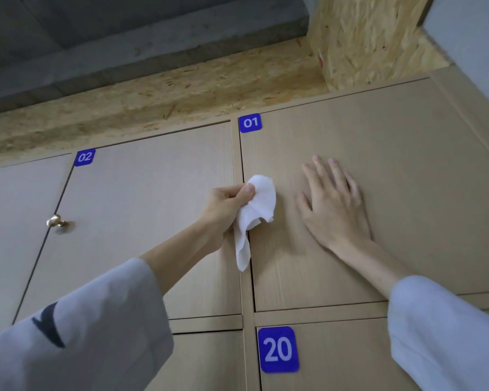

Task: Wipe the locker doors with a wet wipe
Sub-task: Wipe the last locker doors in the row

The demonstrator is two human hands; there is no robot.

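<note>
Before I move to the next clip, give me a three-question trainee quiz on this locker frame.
1. True or false: the right hand holds the wet wipe.
2. Which numbered door does the flat open hand press? A) 02 B) 01 C) 20
3. Fill in: the brass knob sits on door ___.

Key: 1 false, the left hand pinches it. 2 B, door 01. 3 door 02.
</note>
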